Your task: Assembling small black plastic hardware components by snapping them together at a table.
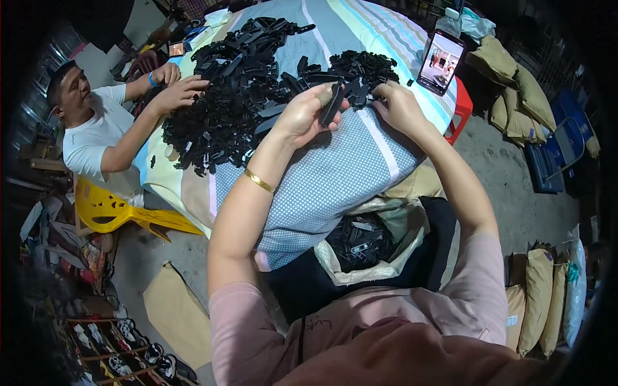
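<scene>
My left hand (300, 116) is closed round a long black plastic part (333, 107), raised over the near side of the cloth-covered table (322, 164). The fingertips of my right hand (402, 107) are bent together beside a small heap of black plastic pieces (364, 66); whatever they pinch is too small to make out. To the left of my left hand spreads a large heap of small black parts (215, 125), with longer black pieces behind it. Below the table edge, an open pale woven sack (360, 276) holds more black parts.
Across the left side sits a person in a white shirt, one hand (183, 94) at the large heap. A phone (441, 62) stands upright at the right, before a clear bottle (449, 23). A red stool (461, 109), yellow chair (103, 202) and filled sacks (537, 299) surround the table.
</scene>
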The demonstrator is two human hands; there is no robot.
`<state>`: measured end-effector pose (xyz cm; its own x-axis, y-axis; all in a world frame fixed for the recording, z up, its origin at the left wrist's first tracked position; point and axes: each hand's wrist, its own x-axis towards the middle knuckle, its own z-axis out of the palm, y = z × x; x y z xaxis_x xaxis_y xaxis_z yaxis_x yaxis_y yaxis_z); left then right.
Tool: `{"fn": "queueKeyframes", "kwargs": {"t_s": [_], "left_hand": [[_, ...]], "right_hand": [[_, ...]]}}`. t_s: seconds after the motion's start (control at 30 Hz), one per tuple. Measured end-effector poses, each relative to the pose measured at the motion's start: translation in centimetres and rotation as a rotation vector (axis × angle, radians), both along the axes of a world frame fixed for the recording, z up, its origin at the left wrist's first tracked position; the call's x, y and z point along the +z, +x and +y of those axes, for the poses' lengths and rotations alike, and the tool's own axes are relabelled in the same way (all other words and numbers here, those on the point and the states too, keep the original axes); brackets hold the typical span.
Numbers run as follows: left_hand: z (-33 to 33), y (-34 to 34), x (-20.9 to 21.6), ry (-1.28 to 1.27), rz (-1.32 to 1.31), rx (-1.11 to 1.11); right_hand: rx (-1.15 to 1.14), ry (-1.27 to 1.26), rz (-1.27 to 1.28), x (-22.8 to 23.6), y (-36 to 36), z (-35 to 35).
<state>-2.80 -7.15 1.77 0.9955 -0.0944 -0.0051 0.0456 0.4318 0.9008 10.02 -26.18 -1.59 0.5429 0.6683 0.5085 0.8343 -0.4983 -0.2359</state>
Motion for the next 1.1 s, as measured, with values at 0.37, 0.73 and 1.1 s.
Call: {"fn": "queueKeyframes", "kwargs": {"t_s": [0.37,0.73,1.1], "left_hand": [[-0.4,-0.5,1.0,-0.016,0.043,0.117],[0.0,-0.1,-0.2,0.207,-0.018,-0.07],[-1.9,-0.2,-0.6,0.272,-0.105,0.02]], "right_hand": [[0.102,-0.285,0.325,2.6,-4.1,-1.5],[0.126,-0.155,0.069,1.9,-3.7,-2.1],[0.212,0.41,0.327,2.9,-7.3,-0.3]]}}
